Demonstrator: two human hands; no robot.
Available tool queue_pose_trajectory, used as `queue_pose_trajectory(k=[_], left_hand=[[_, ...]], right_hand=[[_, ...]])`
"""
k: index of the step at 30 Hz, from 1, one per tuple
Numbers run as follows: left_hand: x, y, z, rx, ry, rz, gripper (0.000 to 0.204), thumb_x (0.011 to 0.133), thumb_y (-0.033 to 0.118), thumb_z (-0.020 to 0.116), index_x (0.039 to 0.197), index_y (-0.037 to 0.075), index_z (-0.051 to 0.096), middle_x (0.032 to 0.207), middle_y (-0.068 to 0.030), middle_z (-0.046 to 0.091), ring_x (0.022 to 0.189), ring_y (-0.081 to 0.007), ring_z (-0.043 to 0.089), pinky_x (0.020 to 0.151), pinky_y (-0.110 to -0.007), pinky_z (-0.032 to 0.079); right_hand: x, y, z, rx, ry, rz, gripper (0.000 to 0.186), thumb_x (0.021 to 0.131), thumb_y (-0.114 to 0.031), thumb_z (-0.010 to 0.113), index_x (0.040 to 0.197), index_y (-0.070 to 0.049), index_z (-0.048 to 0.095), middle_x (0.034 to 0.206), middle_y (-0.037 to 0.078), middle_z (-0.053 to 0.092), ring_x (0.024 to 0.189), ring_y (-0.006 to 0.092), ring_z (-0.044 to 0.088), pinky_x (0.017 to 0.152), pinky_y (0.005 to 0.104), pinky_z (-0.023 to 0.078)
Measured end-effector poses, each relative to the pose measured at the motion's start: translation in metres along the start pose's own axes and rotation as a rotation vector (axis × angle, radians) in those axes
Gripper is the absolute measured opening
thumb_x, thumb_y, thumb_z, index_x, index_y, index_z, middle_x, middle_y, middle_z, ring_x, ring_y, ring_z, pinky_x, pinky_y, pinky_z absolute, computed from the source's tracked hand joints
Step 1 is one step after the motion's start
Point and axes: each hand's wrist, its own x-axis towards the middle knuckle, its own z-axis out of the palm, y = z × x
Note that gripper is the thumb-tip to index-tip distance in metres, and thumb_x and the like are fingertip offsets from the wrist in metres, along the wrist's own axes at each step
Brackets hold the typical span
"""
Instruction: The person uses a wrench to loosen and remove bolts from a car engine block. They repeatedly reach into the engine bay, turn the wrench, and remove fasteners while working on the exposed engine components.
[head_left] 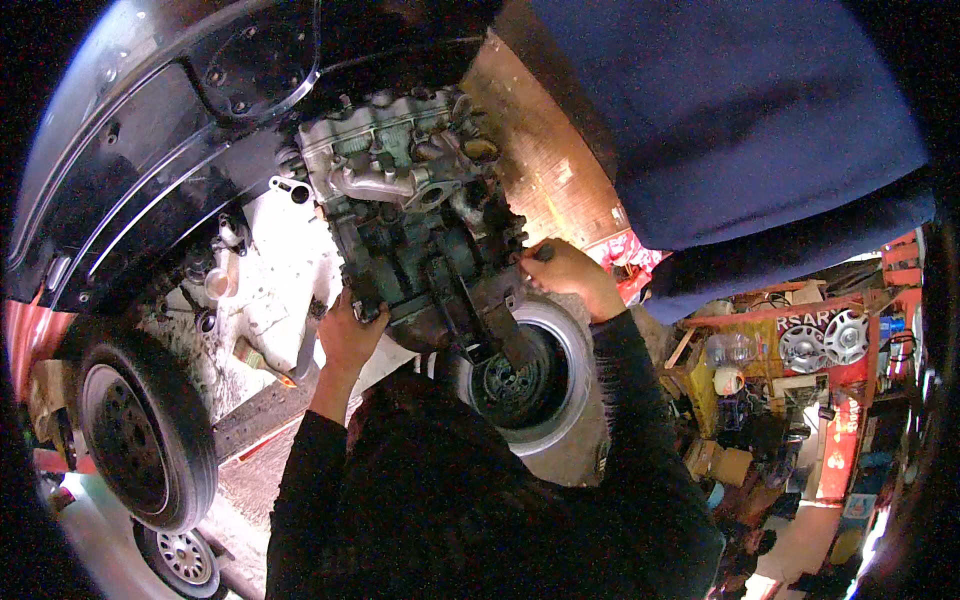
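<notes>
Your left hand (349, 335) is closed on the lower left edge of the engine (415, 240), its thumb bent over the near side and part of its fingers hidden. Your right hand (575, 281) is at the engine's right edge, fingers curled in and touching it; you cannot tell from here whether they clamp the metal or a small dark part beside it. The engine lies between your two hands, just below the black car panel (150, 165), its near end overlapping the opening of a tire (565, 395) that lies flat. Over to your right, well apart from your hands, a cardboard box (727, 465) sits among the clutter, and a clear plastic container (730, 349) is near a pale round pot (728, 380). What they hold is too small to make out.
</notes>
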Motion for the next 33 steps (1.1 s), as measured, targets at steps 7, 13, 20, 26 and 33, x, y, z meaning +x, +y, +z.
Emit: queue_pose_trajectory(k=[7, 13, 20, 26, 33], left_hand=[[-0.001, -0.004, 0.003, -0.028, -0.006, -0.033, 0.062, 0.078, 0.044, 0.080, 0.119, 0.000, 0.065, 0.094, -0.0227, 0.074, 0.080, -0.0411, 0.073, 0.070, -0.050, 0.060], [-0.001, 0.003, 0.002, -0.026, -0.043, -0.062, 0.060, 0.079, 0.044, 0.080, 0.118, 0.001, 0.065, 0.095, -0.0224, 0.074, 0.082, -0.0408, 0.073, 0.071, -0.049, 0.060], [-0.003, -0.008, 0.006, -0.086, -0.047, -0.085, 0.067, 0.076, 0.045, 0.082, 0.122, 0.001, 0.064, 0.100, -0.0212, 0.074, 0.087, -0.0392, 0.073, 0.075, -0.048, 0.060], [-0.004, -0.017, 0.017, 0.015, -0.001, -0.023, 0.062, 0.075, 0.040, 0.083, 0.123, 0.006, 0.064, 0.077, -0.0150, 0.072, 0.071, -0.0351, 0.072, 0.066, -0.047, 0.059], [-0.003, -0.002, 0.004, -0.012, -0.126, -0.116, 0.075, 0.077, 0.051, 0.081, 0.127, -0.001, 0.060, 0.099, -0.0205, 0.073, 0.086, -0.0394, 0.073, 0.075, -0.048, 0.060]], right_hand=[[-0.005, 0.003, 0.009, -0.016, 0.074, 0.043, 0.029, 0.100, -0.033, 0.063, 0.105, -0.007, 0.075, 0.082, 0.007, 0.073, 0.065, 0.0182, 0.068, 0.066, 0.0319, 0.054], [0.006, 0.015, -0.018, 0.216, -0.028, -0.194, 0.028, 0.104, -0.023, 0.054, 0.096, -0.004, 0.073, 0.081, 0.003, 0.072, 0.069, 0.0154, 0.066, 0.068, 0.0300, 0.054], [-0.005, 0.017, -0.012, 0.150, -0.049, -0.109, 0.027, 0.101, -0.018, 0.054, 0.092, -0.003, 0.074, 0.075, 0.003, 0.069, 0.067, 0.0118, 0.061, 0.063, 0.0304, 0.052], [0.000, 0.037, 0.005, 0.074, -0.015, -0.003, 0.021, 0.102, -0.018, 0.061, 0.103, -0.002, 0.073, 0.088, 0.005, 0.073, 0.070, 0.0117, 0.064, 0.065, 0.0289, 0.052], [-0.008, 0.015, 0.004, -0.037, 0.091, -0.261, 0.020, 0.101, -0.014, 0.059, 0.103, 0.000, 0.073, 0.080, 0.004, 0.071, 0.065, 0.0130, 0.064, 0.066, 0.0301, 0.054]])
